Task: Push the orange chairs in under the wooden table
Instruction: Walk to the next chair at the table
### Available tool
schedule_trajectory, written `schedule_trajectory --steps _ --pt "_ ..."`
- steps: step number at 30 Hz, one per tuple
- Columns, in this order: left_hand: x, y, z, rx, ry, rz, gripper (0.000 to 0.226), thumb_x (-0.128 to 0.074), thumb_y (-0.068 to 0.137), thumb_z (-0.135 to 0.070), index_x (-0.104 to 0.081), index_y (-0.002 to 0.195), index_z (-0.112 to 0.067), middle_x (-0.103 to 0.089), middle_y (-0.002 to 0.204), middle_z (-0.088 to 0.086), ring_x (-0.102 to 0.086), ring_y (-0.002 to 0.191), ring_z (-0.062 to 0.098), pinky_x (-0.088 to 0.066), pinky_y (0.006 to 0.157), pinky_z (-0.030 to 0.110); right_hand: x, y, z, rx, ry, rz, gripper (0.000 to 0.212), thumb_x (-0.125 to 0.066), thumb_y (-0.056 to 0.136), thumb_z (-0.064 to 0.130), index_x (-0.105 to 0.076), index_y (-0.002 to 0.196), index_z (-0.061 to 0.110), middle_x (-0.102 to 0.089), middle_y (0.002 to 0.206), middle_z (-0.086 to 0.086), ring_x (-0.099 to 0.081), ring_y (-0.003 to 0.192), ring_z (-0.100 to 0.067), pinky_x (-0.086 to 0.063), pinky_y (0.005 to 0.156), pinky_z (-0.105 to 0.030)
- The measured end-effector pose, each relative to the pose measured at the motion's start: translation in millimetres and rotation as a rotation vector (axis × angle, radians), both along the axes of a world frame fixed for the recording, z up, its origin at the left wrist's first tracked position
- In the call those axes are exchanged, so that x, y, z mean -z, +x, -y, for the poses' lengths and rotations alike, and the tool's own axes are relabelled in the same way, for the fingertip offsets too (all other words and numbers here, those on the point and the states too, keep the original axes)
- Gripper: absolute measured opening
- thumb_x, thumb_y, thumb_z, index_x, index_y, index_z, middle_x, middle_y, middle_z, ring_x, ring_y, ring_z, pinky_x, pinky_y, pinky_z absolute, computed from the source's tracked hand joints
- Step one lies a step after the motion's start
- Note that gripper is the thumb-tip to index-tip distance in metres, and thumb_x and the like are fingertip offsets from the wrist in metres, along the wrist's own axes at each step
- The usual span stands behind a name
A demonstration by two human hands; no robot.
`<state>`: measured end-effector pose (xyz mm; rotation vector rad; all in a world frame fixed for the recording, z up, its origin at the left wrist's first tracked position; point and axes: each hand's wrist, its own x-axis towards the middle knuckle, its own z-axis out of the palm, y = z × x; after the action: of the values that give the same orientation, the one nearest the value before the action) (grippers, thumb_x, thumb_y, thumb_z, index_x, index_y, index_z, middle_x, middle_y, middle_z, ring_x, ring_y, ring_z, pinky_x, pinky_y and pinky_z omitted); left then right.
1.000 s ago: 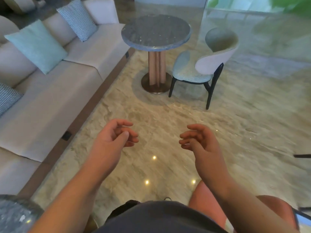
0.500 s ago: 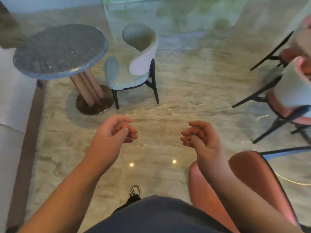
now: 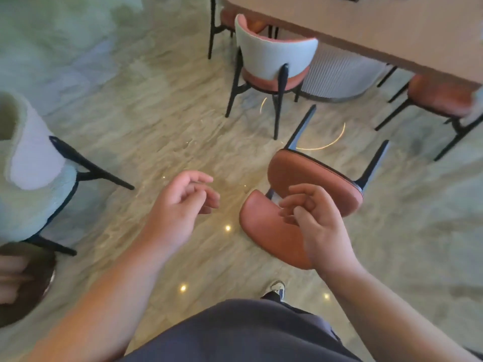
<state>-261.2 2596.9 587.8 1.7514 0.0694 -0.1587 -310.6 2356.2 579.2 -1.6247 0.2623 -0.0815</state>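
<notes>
Table [image 3: 392, 30], wooden and long, fills the upper right of the frame, with one orange chair [image 3: 274, 64] partly tucked at its edge, another [image 3: 441, 97] at far right, and the nearest orange chair [image 3: 313, 178] standing well clear of it at centre right, directly ahead of the person. That nearest chair looks rigid and moderately heavy on thin dark legs that should slide easily over the glossy stone floor, so its curved padded backrest [image 3: 264, 228] is probably the best place to grip and push. Left hand [image 3: 180, 202] and right hand [image 3: 313, 218] both hang empty with fingers loosely curled, the right one just above the backrest.
</notes>
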Motion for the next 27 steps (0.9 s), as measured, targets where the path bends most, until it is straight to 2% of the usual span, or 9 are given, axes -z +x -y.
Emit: schedule_trajectory --steps 3,6,8,11,22,24,27 --pt "1.4 21.8 47.4 0.131 -0.008 -0.003 0.026 -0.05 0.09 -0.011 -0.068 0.103 -0.024 -0.077 0.085 0.002 -0.075 0.082 0.022 -0.06 0.081 0.045 7.1 -15.8 42.4 0.159 -0.011 -0.019 0.043 -0.039 0.096 -0.013 -0.062 0.114 0.019 -0.076 0.093 -0.001 -0.072 0.088 -0.02 -0.059 0.083 -0.034" --pt "5.0 38.9 94.5 0.211 -0.013 -0.006 0.025 -0.049 0.088 -0.013 -0.067 0.105 -0.019 -0.077 0.084 0.002 -0.075 0.081 0.022 -0.061 0.078 0.039 15.5 -31.5 79.8 0.271 0.003 -0.044 0.045 -0.038 0.095 -0.014 -0.062 0.111 0.02 -0.076 0.091 -0.002 -0.071 0.088 -0.023 -0.058 0.084 -0.038" --pt "9.5 46.1 123.4 0.253 -0.029 -0.007 0.024 -0.049 0.091 -0.01 -0.066 0.106 -0.017 -0.077 0.084 0.003 -0.075 0.081 0.022 -0.062 0.077 0.037 21.5 -37.6 102.4 0.318 -0.003 -0.058 0.047 -0.037 0.095 -0.014 -0.063 0.109 0.022 -0.077 0.09 -0.003 -0.071 0.087 -0.023 -0.058 0.086 -0.043" --pt "21.6 54.1 160.0 0.321 -0.024 -0.025 0.028 -0.045 0.1 0.004 -0.065 0.107 -0.014 -0.076 0.084 0.002 -0.074 0.08 0.022 -0.063 0.077 0.037 33.4 -37.8 133.0 0.364 -0.018 -0.104 0.044 -0.037 0.095 -0.013 -0.062 0.109 0.021 -0.077 0.09 -0.002 -0.07 0.088 -0.026 -0.057 0.09 -0.048" --pt "83.5 93.5 198.8 0.433 0.0 -0.135 0.03 -0.042 0.102 0.009 -0.063 0.108 -0.011 -0.075 0.084 0.004 -0.074 0.079 0.02 -0.061 0.074 0.031 74.5 -12.0 153.6 0.441 -0.015 -0.234 0.044 -0.039 0.095 -0.008 -0.063 0.106 0.026 -0.076 0.092 0.001 -0.072 0.087 -0.016 -0.058 0.081 -0.029" --pt "108.8 109.6 196.4 0.457 0.035 -0.175 0.029 -0.042 0.102 0.009 -0.063 0.109 -0.011 -0.074 0.086 0.009 -0.074 0.08 0.021 -0.06 0.075 0.034 93.1 -2.8 150.3 0.454 -0.038 -0.292 0.044 -0.04 0.095 -0.007 -0.063 0.105 0.029 -0.076 0.092 0.003 -0.072 0.087 -0.014 -0.057 0.082 -0.03" --pt "155.5 134.9 192.9 0.489 0.079 -0.25 0.03 -0.041 0.101 0.011 -0.063 0.108 -0.01 -0.073 0.089 0.013 -0.074 0.079 0.021 -0.058 0.078 0.039 129.6 10.1 147.1 0.469 -0.067 -0.395 0.043 -0.042 0.096 -0.004 -0.062 0.104 0.033 -0.075 0.092 0.006 -0.072 0.088 -0.012 -0.058 0.085 -0.038"
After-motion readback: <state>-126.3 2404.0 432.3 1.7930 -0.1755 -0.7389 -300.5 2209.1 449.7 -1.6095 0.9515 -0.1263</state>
